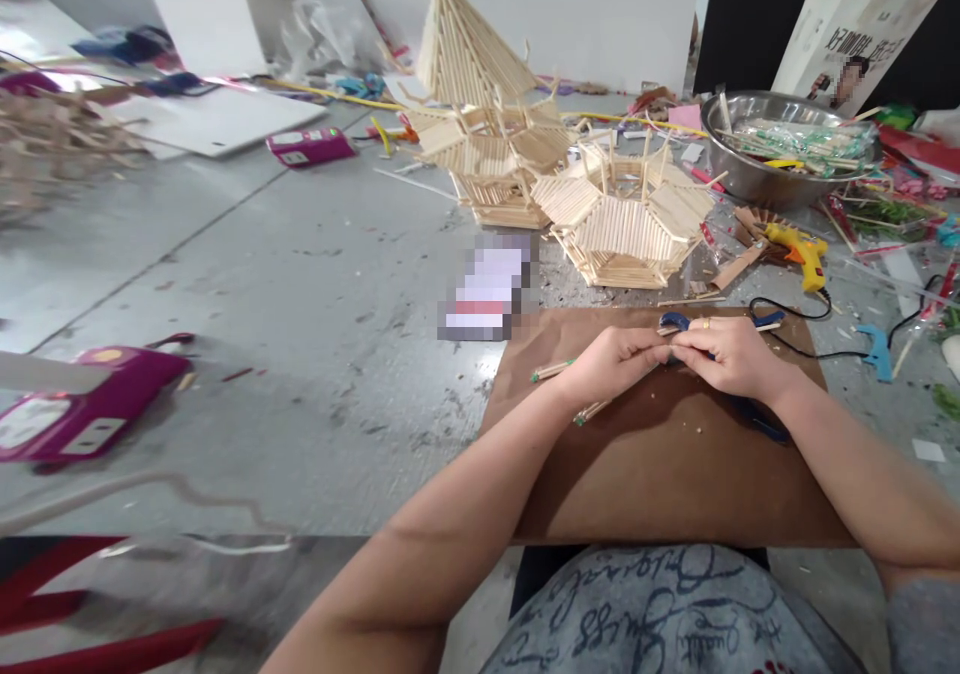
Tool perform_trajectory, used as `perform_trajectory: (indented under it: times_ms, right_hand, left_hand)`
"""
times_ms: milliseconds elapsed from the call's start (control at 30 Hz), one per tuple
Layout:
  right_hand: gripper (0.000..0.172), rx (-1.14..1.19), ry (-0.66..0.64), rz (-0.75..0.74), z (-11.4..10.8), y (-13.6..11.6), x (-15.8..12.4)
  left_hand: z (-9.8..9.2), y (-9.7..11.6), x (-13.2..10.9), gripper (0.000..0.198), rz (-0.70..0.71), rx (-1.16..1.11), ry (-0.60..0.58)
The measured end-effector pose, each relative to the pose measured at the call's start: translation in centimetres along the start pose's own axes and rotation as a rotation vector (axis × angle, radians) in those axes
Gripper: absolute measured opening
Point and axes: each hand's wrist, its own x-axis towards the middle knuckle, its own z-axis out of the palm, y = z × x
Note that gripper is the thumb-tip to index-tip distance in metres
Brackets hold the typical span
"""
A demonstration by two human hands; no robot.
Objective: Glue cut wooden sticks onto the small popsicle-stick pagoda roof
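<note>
My left hand [619,359] is closed in a pinch, its fingertips meeting those of my right hand; what lies between them is hidden. My right hand [724,354] is closed too, and a thin wooden stick [769,328] runs out beyond its knuckles. Under and behind the right hand lies a blue-handled tool [679,321], possibly pliers, mostly covered. Thin sticks with green ends [551,371] lie beside and under my left wrist. All this is over a brown board [645,494] at the table's near edge.
Beyond the board stand two wooden-stick models [622,229], the rear one beside a pointed stick roof [472,49]. A blurred phone [487,289] lies left. At right are a yellow glue gun [802,249] with its cord, a light-blue glue gun [874,352] and a metal bowl [787,184].
</note>
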Motion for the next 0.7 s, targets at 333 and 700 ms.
perform_trajectory:
  times_ms: [333, 700]
  right_hand:
    - [0.040, -0.291, 0.148, 0.220, 1.0, 3.2, 0.6]
    - [0.028, 0.052, 0.415, 0.024, 1.9, 2.5, 0.8]
  left_hand:
    - [0.2, 0.4, -0.3, 0.034, -0.194, -0.400, 0.173]
    - [1.4, -0.6, 0.2, 0.034, -0.115, -0.466, 0.212]
